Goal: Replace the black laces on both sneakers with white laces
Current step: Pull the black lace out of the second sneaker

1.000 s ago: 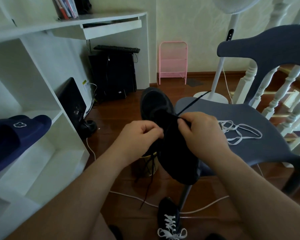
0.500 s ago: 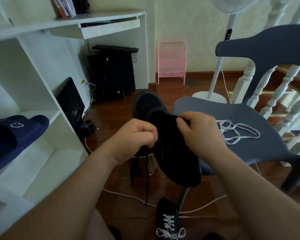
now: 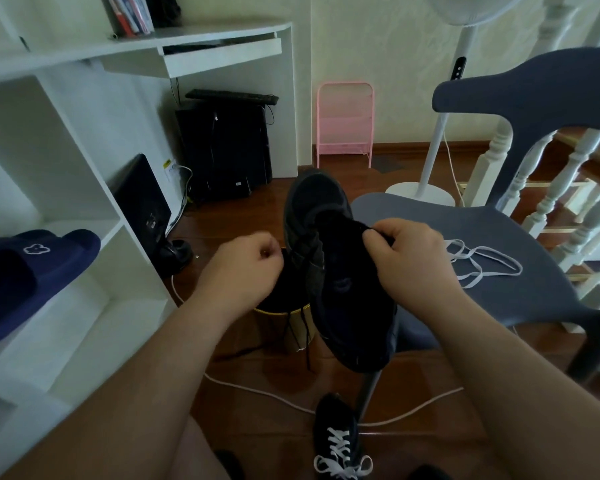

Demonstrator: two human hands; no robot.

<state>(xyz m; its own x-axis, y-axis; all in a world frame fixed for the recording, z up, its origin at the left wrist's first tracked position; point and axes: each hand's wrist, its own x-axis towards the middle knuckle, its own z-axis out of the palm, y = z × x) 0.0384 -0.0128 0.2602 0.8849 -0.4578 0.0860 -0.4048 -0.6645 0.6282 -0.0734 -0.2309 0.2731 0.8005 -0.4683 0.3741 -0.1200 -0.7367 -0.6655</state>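
Note:
A black sneaker (image 3: pixel 340 271) is held up in front of me, toe pointing away. My right hand (image 3: pixel 409 258) pinches its tongue area at the top. My left hand (image 3: pixel 246 268) is curled to the left of the shoe and grips the black lace (image 3: pixel 303 336), whose ends dangle below. A loose white lace (image 3: pixel 478 263) lies on the blue-grey chair seat (image 3: pixel 520 285) to the right. On the floor near the bottom stands the other black sneaker (image 3: pixel 338 441), laced in white.
White shelving (image 3: pixel 84 188) with a navy slipper (image 3: pixel 32 268) fills the left. A gold-rimmed bin (image 3: pixel 298 320) sits below the shoe. White cable (image 3: pixel 257 393) runs across the wooden floor. Fan stand (image 3: pixel 426 188), pink rack (image 3: pixel 345 126) and stair balusters (image 3: pixel 568 181) stand behind.
My left hand has pulled away to the left of the sneaker, drawing the black lace with it. The lace end that stretched up to the right a second ago is gone.

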